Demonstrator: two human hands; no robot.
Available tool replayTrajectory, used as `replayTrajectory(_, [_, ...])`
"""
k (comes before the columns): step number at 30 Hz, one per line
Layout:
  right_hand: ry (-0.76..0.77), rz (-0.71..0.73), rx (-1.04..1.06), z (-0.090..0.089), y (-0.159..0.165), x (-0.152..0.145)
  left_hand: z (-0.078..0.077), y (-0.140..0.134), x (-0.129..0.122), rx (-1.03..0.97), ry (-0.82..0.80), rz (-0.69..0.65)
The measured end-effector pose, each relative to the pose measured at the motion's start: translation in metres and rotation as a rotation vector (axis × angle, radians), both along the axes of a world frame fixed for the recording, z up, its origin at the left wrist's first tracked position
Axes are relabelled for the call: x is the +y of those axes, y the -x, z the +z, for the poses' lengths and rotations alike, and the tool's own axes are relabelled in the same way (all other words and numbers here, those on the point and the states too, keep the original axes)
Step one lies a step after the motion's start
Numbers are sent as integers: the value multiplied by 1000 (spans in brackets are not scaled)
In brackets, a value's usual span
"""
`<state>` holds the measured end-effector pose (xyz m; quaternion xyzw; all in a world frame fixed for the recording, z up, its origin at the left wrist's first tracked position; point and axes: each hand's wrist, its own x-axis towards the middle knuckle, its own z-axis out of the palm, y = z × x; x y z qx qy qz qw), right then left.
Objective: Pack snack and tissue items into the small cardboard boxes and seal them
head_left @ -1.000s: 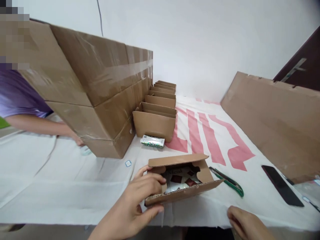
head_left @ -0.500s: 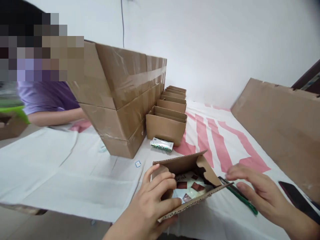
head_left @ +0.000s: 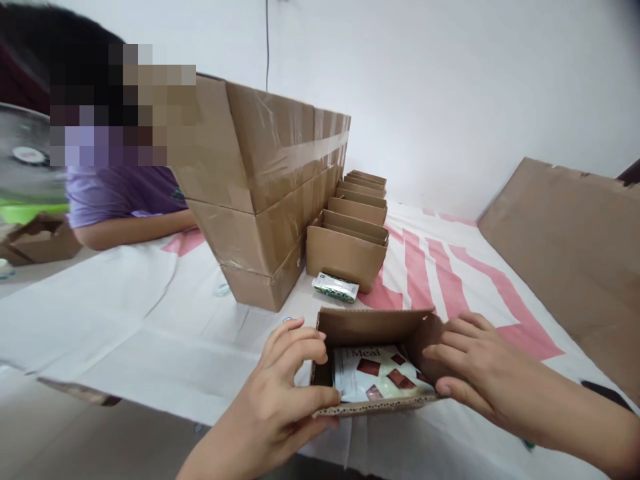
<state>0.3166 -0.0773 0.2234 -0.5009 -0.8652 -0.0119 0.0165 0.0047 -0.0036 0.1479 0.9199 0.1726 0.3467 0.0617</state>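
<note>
An open cardboard box [head_left: 377,323] stands at the table's near edge. Inside lies a pale food packet [head_left: 367,373] printed with dark red squares and the word "Meal". My left hand [head_left: 280,393] grips the box's left end, thumb over the near wall and fingers curled at the side. At the opposite end, my right hand [head_left: 473,363] has its fingers over the wall or flap and its thumb by the near corner. Beyond the box lies a small green and white packet [head_left: 336,288], beside a row of open cardboard boxes [head_left: 345,257].
Taped cartons [head_left: 270,187] are stacked at centre left, with a person in a purple shirt [head_left: 120,193] behind them. A large cardboard sheet [head_left: 565,247] leans at the right. Near my right forearm show a dark phone [head_left: 607,395] and a green tool's end [head_left: 529,443].
My right hand has moved left onto the box's right end. The box has turned squarer to me, and its right flap stands further upright. The view has shifted slightly left.
</note>
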Motion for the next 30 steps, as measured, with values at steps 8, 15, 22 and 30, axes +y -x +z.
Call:
replayTrajectory(8, [-251,-40,-171,-22,-21,-1,7,-6,-11,17,-15,-55])
replayTrajectory(15, [9,118,-316,-23,21,17,8,-9,-13,33,-3,-70])
replayTrajectory(22, [209,153,-617,-57,34,32,10,-12,-13,0,47,-89])
replayTrajectory(30, [309,127,-514,-36,38,32,9,-12,-15,-19,88,-92])
